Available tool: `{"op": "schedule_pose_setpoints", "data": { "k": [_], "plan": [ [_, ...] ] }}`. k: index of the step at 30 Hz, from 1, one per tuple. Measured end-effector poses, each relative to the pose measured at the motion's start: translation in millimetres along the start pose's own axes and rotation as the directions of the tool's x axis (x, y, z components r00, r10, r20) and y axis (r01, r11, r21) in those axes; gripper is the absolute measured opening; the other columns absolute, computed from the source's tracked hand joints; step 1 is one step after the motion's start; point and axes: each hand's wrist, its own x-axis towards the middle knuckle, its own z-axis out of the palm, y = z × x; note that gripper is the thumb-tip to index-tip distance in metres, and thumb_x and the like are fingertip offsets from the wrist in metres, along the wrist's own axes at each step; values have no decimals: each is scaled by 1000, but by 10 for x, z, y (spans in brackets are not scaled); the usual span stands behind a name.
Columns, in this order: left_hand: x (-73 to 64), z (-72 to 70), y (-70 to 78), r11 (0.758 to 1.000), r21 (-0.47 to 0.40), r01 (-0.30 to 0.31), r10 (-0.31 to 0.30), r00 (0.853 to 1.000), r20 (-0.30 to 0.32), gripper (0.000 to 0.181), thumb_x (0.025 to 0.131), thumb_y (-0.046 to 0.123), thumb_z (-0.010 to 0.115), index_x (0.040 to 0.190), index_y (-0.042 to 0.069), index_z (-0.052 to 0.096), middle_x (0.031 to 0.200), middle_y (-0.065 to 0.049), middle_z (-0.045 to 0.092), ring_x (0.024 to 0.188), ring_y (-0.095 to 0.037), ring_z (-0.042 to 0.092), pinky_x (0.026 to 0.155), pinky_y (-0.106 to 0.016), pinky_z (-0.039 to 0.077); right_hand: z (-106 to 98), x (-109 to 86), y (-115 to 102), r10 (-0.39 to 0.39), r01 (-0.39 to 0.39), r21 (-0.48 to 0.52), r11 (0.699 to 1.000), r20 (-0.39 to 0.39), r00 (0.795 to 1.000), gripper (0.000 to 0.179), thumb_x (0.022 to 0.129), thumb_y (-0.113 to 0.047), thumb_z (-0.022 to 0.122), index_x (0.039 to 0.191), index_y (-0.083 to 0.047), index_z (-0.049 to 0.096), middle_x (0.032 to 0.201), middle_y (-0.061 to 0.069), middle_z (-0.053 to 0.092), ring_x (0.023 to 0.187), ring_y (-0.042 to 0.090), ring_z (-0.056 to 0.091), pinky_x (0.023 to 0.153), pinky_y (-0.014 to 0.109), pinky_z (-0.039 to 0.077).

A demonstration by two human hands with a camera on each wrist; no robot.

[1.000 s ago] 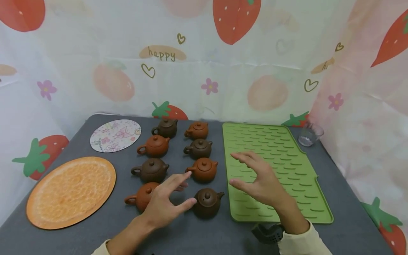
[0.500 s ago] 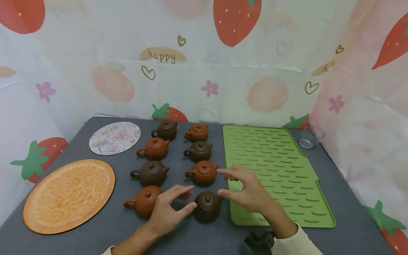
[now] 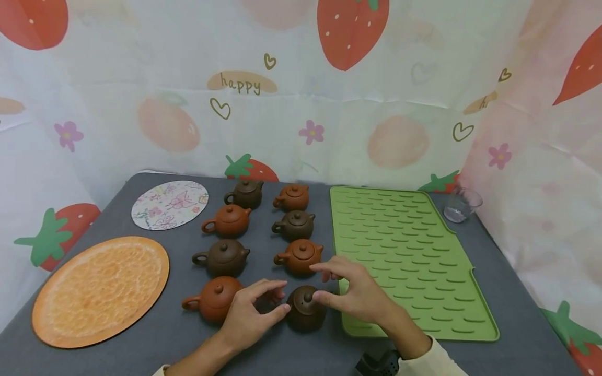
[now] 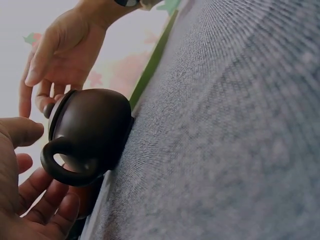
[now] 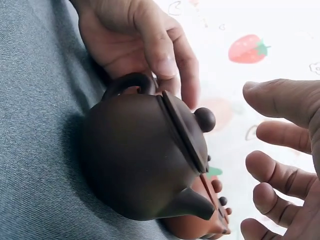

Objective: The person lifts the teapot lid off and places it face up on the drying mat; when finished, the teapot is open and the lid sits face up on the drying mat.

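A dark brown teapot [image 3: 304, 317] stands upright on the cloth, lid on, nearest me in the right-hand column. My left hand [image 3: 249, 316] is beside its handle, thumb and fingers spread and loosely bent; in the left wrist view the handle [image 4: 62, 172] lies close to the fingers, and I cannot tell whether they touch. My right hand [image 3: 355, 295] hovers by the spout and lid, its fingers apart and holding nothing. The right wrist view shows a gap between that hand and the teapot's lid knob [image 5: 204, 120]. A reddish-brown teapot [image 3: 217, 302] sits left of my left hand, partly hidden by it.
Several more brown and reddish teapots, such as one [image 3: 299, 256] just behind, stand in two columns. A green ridged mat [image 3: 400, 250] lies to the right, with a clear glass cup [image 3: 461, 204] beyond it. On the left are an orange round mat [image 3: 101, 292] and a floral oval mat [image 3: 169, 204].
My right hand has moved left and slightly down, from over the green mat to the near dark teapot's spout side. My left hand has shifted slightly downward, staying by the handle. The teapots stay put.
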Motion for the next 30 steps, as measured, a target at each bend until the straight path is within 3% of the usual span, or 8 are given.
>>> {"op": "schedule_pose_setpoints", "data": {
  "k": [7, 13, 23, 30],
  "plan": [
    [-25, -3, -77, 996, -50, 75, -73, 997, 39, 32, 81, 4, 78, 112, 0, 67, 88, -5, 64, 77, -18, 64, 69, -36, 55, 62, -8, 19, 2, -3, 25, 1000, 29, 1000, 37, 86, -17, 75, 122, -13, 65, 90, 1, 59, 75, 20, 52, 66, 37, 45],
    [-37, 0, -57, 994, 3, 108, -108, 993, 37, 23, 80, 3, 79, 102, 5, 71, 83, 1, 66, 75, -13, 63, 66, -38, 53, 114, -18, 39, 32, -33, 15, 999, 62, 998, 34, 88, -21, 73, 121, -16, 65, 89, -3, 59, 75, 18, 52, 66, 35, 45],
    [46, -27, 261, 996, 39, 86, -88, 995, 36, 15, 75, -9, 77, 85, 1, 74, 78, -4, 68, 73, -18, 63, 66, -39, 52, 151, -24, 49, 62, -63, 9, 998, 94, 994, 30, 90, -24, 72, 117, -14, 68, 86, -4, 58, 74, 17, 52, 62, 35, 46],
    [61, -37, 305, 994, 30, 104, -105, 993, 44, 14, 77, -8, 76, 87, 1, 73, 80, -6, 68, 75, -19, 63, 68, -39, 52, 185, -28, 63, 74, -75, 9, 997, 95, 993, 27, 90, -25, 71, 114, -13, 70, 87, -6, 57, 75, 16, 51, 61, 31, 45]
  ]
}}
